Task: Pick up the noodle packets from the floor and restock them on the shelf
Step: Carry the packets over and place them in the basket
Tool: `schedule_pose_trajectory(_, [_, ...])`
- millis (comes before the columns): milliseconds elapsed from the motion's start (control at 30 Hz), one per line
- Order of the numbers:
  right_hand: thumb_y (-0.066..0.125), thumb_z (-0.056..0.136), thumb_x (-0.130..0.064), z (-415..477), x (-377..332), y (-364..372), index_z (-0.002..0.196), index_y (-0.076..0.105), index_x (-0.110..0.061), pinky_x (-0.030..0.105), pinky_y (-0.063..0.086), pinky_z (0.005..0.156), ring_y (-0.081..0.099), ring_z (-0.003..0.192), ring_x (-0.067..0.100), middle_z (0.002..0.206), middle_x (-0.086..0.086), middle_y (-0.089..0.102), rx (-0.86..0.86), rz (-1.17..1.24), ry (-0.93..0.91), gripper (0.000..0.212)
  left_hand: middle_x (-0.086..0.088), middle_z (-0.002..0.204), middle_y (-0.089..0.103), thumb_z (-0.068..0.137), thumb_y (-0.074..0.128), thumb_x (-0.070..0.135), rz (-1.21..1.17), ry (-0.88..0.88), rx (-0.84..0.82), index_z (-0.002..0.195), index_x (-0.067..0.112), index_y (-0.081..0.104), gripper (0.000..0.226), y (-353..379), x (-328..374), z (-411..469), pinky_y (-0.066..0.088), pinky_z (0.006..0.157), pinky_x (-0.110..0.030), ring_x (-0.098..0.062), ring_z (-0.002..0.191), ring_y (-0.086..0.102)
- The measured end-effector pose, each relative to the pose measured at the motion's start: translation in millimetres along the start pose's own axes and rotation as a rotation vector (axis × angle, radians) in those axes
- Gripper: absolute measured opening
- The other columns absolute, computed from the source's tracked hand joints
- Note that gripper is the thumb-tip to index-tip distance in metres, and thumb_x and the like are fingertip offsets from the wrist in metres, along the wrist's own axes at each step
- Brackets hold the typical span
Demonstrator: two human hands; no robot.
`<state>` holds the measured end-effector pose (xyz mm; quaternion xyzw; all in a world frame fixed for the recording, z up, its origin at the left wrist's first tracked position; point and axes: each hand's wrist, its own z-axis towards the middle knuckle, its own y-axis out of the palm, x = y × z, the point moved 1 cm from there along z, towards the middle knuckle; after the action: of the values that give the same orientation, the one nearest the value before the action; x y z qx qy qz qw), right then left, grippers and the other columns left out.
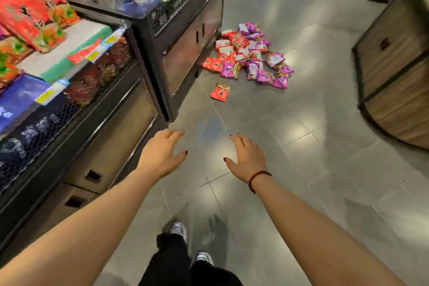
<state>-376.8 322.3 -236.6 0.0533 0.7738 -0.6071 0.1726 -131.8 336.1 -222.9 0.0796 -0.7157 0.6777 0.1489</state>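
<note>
At the far left stands the shelf (76, 58), a dark-framed unit whose upper tiers carry red packets (25, 7), blurred here, with yellow and blue price tags (50, 93) along the edges. Below the tiers are dark cabinet fronts (109, 146) with recessed handles.

The left hand (160, 153) reaches forward over the grey tiled floor (313, 146), palm down, fingers loosely spread, holding nothing. It hangs just beside the lower corner of the shelf unit. Below it, 2 white shoes (177, 230) and dark trousers show at the bottom edge.

Further on, 1 red noodle packet (220, 92) lies alone on the floor, slightly apart from the main heap. The right hand (248, 158) is also stretched out palm down, fingers relaxed and apart, empty, with a red bracelet (257, 179) on its wrist.

Well ahead of both hands, the pile of noodle packets (250, 55) lies on the floor against the end of a second dark shelf unit (185, 37); red ones sit mostly to its left, purple ones to its right.

At the far right stand wooden crate-like units (392, 72) with dark frames.
</note>
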Motion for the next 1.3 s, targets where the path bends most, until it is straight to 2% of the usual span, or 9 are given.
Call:
schedule_pose_trajectory(400, [0.058,0.091,-0.042,186.1,93.5,-63.0,0.147,0.031,-0.023,0.036,0.024,0.112,0.029,0.140,0.024,0.154,0.004,0.029,0.065,0.023,0.177,0.066,-0.003,0.134,0.055,0.087,0.067,0.039,-0.023,0.106,-0.081,0.139,0.019,0.051,0.058,23.2,24.3,240.8,0.045,0.100,-0.037,-0.024,0.125,0.050])
schedule_pose_trajectory(567, [0.059,0.090,-0.042,263.5,126.9,-96.0,0.146,0.033,-0.021,0.035,0.030,0.108,0.035,0.135,0.025,0.150,0.004,0.034,0.068,0.003,0.205,0.064,-0.003,0.134,0.055,0.087,0.065,0.040,-0.028,0.113,-0.125,0.139,0.020,0.050,0.058,23.1,32.9,340.0,0.044,0.100,-0.036,-0.022,0.125,0.049])
schedule_pose_trajectory(900, [0.057,0.092,-0.042,410.7,228.5,-147.1,0.147,0.031,-0.020,0.034,0.029,0.110,0.036,0.133,0.024,0.147,0.003,0.036,0.052,0.018,0.214,0.064,-0.006,0.132,0.057,0.087,0.067,0.038,-0.034,0.095,-0.129,0.138,0.016,0.051,0.058,37.0,79.2,519.9,0.043,0.100,-0.036,-0.026,0.124,0.050])
schedule_pose_trajectory(1033, [0.057,0.091,-0.043,478.0,276.5,-176.6,0.146,0.032,-0.021,0.034,0.029,0.109,0.035,0.135,0.023,0.147,0.002,0.036,0.051,0.027,0.213,0.065,-0.013,0.118,0.063,0.081,0.072,0.030,-0.096,0.055,-0.116,0.129,0.009,0.060,0.053,45.2,107.3,589.6,0.048,0.091,-0.040,-0.034,0.111,0.058])
schedule_pose_trajectory(1200, [0.059,0.089,-0.043,549.0,325.2,-213.8,0.145,0.035,-0.021,0.036,0.033,0.106,0.039,0.130,0.024,0.144,0.003,0.040,0.039,0.037,0.209,0.064,-0.009,0.129,0.057,0.083,0.072,0.029,-0.110,0.019,-0.126,0.136,0.014,0.054,0.058,46.6,143.0,676.3,0.043,0.099,-0.037,-0.027,0.123,0.050])
schedule_pose_trajectory(1300, [0.061,0.088,-0.042,589.4,349.2,-228.9,0.143,0.037,-0.020,0.037,0.035,0.105,0.040,0.129,0.025,0.144,0.004,0.041,0.041,0.047,0.220,0.064,-0.008,0.132,0.055,0.085,0.070,0.031,-0.123,0.014,-0.145,0.138,0.016,0.052,0.058,49.6,154.6,724.6,0.043,0.098,-0.037,-0.027,0.125,0.049])
